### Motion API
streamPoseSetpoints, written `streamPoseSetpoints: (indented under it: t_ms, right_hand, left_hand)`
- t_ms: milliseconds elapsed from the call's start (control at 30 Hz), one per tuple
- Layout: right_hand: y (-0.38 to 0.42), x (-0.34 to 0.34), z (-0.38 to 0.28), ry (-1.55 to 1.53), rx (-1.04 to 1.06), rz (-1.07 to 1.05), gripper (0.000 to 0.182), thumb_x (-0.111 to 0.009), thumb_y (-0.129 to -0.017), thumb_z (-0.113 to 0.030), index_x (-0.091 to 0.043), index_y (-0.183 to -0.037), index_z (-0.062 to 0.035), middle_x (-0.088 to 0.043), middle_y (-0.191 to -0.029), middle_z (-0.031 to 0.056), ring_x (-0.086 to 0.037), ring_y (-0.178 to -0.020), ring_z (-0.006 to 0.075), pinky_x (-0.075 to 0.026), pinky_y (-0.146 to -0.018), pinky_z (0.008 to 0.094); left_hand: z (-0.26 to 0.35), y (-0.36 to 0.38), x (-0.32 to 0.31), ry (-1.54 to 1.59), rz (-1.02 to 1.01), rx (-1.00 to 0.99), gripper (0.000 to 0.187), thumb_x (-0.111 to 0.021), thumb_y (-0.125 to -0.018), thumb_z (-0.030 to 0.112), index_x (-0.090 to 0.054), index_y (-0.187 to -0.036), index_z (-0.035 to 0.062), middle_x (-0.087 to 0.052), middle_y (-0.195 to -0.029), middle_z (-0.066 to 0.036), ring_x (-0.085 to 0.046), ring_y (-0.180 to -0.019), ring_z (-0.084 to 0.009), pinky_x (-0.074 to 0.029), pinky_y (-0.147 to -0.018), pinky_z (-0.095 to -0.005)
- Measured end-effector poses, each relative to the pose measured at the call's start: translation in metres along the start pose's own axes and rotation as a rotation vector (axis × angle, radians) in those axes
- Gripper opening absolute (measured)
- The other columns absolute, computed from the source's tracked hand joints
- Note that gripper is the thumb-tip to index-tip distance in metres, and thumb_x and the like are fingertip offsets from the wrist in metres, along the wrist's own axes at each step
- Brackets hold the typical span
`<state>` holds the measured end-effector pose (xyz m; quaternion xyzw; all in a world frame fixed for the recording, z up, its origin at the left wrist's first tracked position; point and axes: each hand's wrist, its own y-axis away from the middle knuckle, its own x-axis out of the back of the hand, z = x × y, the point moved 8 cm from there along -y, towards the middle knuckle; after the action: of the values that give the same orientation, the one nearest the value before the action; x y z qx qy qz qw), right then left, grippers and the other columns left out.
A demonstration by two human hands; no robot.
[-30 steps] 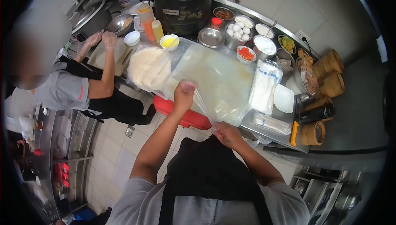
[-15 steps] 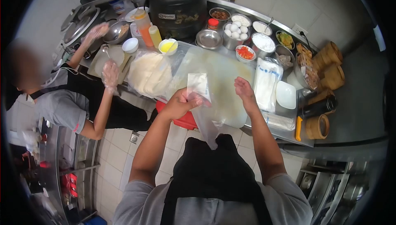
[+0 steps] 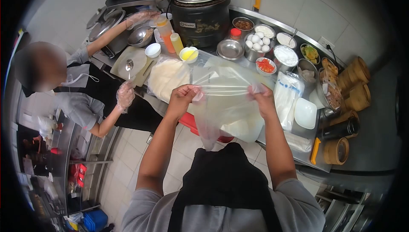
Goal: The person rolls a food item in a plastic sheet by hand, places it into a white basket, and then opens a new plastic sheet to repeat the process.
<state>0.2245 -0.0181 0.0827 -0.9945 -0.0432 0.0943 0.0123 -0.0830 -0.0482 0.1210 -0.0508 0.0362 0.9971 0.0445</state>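
A clear plastic bag is stretched between my two hands, above the near edge of a pale cutting board. My left hand pinches its left edge, and my right hand pinches the right edge. The bag's lower end hangs down toward my black apron. Left of the board, pale flat wrappers lie on plastic. To the right are a pack of plastic bags and a white square dish.
A co-worker's gloved hand holds a spoon at the left. Along the back stand a large black pot, squeeze bottles, a container of eggs and red pepper bits. Bamboo steamers stand at the right.
The bag, earlier bunched in my left hand, is now spread wide. My right hand has moved from open beside it to gripping its edge. The co-worker's far hand has reached toward the bottles.
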Motion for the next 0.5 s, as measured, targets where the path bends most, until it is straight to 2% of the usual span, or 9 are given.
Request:
streamPoseSetpoints:
  t_ms: [67,167,267,367,500]
  right_hand:
    - [0.003,0.007,-0.011,0.011,0.0,0.001,0.022,-0.072,-0.097,-0.021,-0.07,-0.11,-0.0039,-0.073,-0.095,0.0047,-0.069,-0.081,0.0144,-0.052,-0.071,0.0276]
    - [0.006,0.022,-0.018,-0.051,-0.042,0.076,0.026,-0.072,-0.097,-0.024,-0.07,-0.111,-0.0024,-0.073,-0.093,0.006,-0.069,-0.081,0.0147,-0.052,-0.071,0.0276]
    - [0.006,0.037,-0.025,-0.034,-0.012,0.134,0.024,-0.074,-0.096,-0.027,-0.07,-0.105,-0.0053,-0.072,-0.089,0.0045,-0.068,-0.078,0.0141,-0.052,-0.07,0.0285]
    - [0.0,0.054,-0.021,0.025,0.025,0.126,0.025,-0.074,-0.096,-0.029,-0.071,-0.104,-0.0048,-0.072,-0.088,0.0044,-0.068,-0.077,0.0133,-0.052,-0.069,0.0276]
    - [-0.005,0.078,0.001,0.011,-0.026,0.143,0.027,-0.075,-0.095,-0.03,-0.071,-0.104,-0.0045,-0.072,-0.087,0.0033,-0.066,-0.077,0.0111,-0.051,-0.068,0.0267]
  left_hand:
    - [0.0,-0.004,0.003,-0.051,0.088,-0.028,0.015,-0.068,-0.1,0.014,-0.073,-0.101,-0.0003,-0.076,-0.09,-0.005,-0.069,-0.08,-0.0111,-0.054,-0.073,-0.0269]
    - [-0.001,-0.009,-0.005,-0.034,0.106,-0.049,0.016,-0.069,-0.1,0.016,-0.074,-0.098,0.0004,-0.075,-0.087,-0.005,-0.069,-0.075,-0.0119,-0.055,-0.07,-0.0278]
    - [-0.003,-0.018,-0.015,-0.04,0.093,-0.087,0.017,-0.07,-0.099,0.017,-0.073,-0.097,0.0003,-0.075,-0.085,-0.005,-0.069,-0.071,-0.0126,-0.056,-0.068,-0.0289]
    - [-0.003,-0.026,-0.023,-0.126,0.127,-0.057,0.019,-0.072,-0.098,0.019,-0.073,-0.095,0.0001,-0.074,-0.084,-0.005,-0.069,-0.071,-0.0126,-0.056,-0.068,-0.0292]
    - [-0.013,-0.041,-0.035,-0.125,0.119,-0.054,0.021,-0.073,-0.097,0.02,-0.072,-0.094,-0.0006,-0.073,-0.083,-0.005,-0.068,-0.072,-0.0131,-0.056,-0.068,-0.0288]
